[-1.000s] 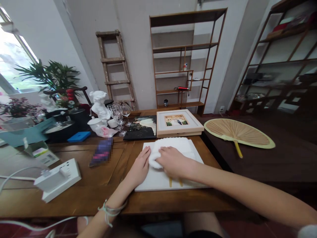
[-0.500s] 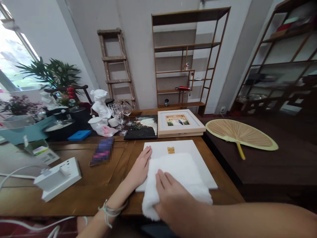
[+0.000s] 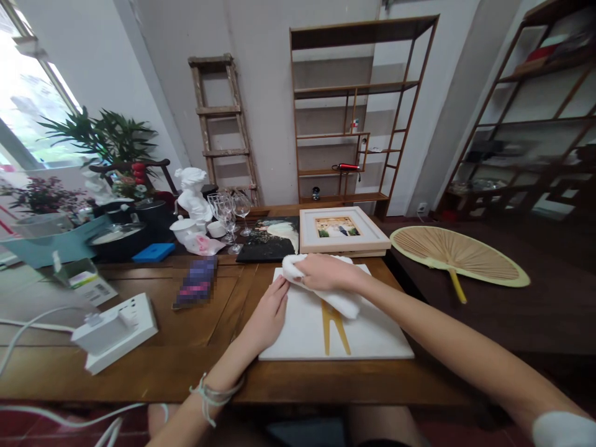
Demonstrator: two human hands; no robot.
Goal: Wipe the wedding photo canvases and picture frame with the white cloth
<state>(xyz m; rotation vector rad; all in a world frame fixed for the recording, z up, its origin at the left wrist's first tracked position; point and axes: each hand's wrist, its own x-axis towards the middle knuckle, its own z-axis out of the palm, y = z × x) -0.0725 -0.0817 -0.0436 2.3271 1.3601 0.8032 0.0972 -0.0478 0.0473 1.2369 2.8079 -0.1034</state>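
A white fluffy towel (image 3: 342, 303) is bunched under my right hand (image 3: 323, 271), whose fingers are closed on it near the far side of a flat white board (image 3: 298, 335). My left hand (image 3: 270, 313) lies flat along the board's left edge, fingers stretched out and holding nothing. Two legs of a gold-coloured shape (image 3: 327, 332) show on the board below the towel. The towel hides the upper part of that shape.
Behind the board lie a framed picture (image 3: 342, 226) and a dark painting (image 3: 272, 239). Wine glasses (image 3: 228, 214) and a white bust (image 3: 193, 192) stand back left. A power strip (image 3: 123, 332) sits left; a fan (image 3: 459, 251) lies right.
My right hand has carried the towel from the board's near side to its far side, exposing the gold legs. My left hand has stayed at the left edge.
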